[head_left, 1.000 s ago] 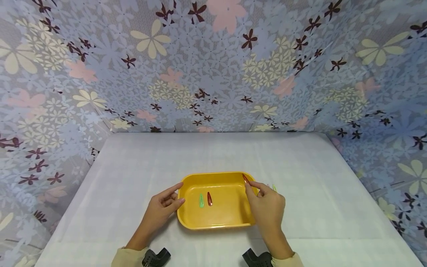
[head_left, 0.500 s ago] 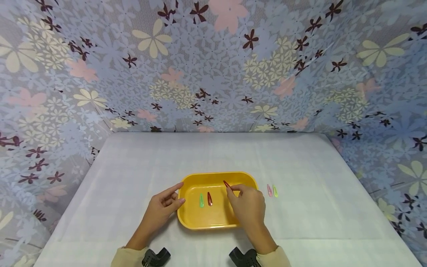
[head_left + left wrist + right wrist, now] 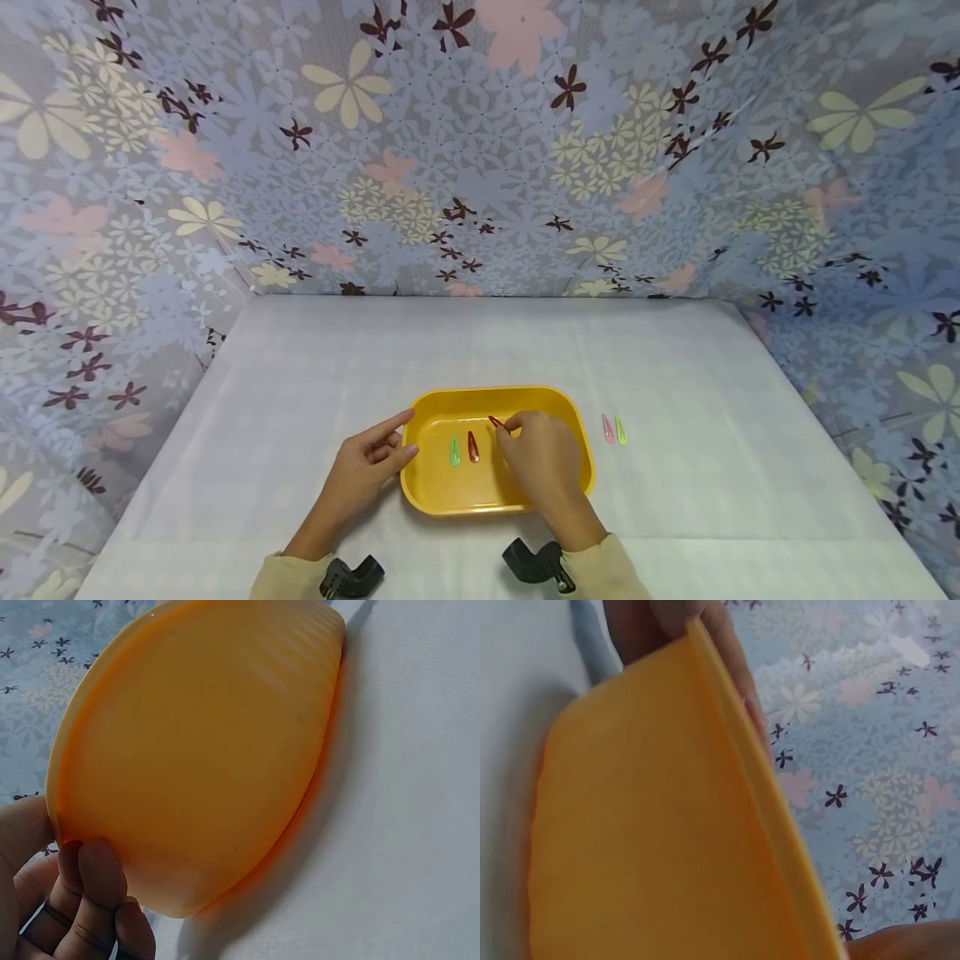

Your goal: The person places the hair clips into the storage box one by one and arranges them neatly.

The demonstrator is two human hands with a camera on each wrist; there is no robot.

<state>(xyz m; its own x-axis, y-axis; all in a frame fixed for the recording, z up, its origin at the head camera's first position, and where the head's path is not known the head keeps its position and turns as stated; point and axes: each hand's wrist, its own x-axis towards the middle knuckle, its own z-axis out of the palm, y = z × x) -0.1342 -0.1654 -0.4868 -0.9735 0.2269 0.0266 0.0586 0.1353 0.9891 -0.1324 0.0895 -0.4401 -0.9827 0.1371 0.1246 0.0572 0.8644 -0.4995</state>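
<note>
A yellow plastic tray (image 3: 525,505) stands on the white-covered table. My left hand (image 3: 367,462) holds its left end, thumb and index finger at the rim; in the left wrist view, other fingers (image 3: 101,870) lie curled against the outer wall. Inside the tray, a green snap hair clip (image 3: 454,451) and a red snap hair clip (image 3: 473,447) lie side by side. Over the tray's right half, my right hand (image 3: 543,458) pinches another red snap hair clip (image 3: 497,422), whose lower part the fingers hide. In the right wrist view the tray wall (image 3: 652,810) blocks most of this hand's work.
To the right of the tray, a pink hair clip (image 3: 607,428) and a yellow-green hair clip (image 3: 621,430) lie on the white tablecloth (image 3: 712,483). Floral curtains (image 3: 480,167) enclose the table at the back and sides. A black device sits at each wrist.
My right hand has carried the red hair clip leftward from the tray's right rim and lower into the tray, uncovering the two clips on the table. The left hand stays put.
</note>
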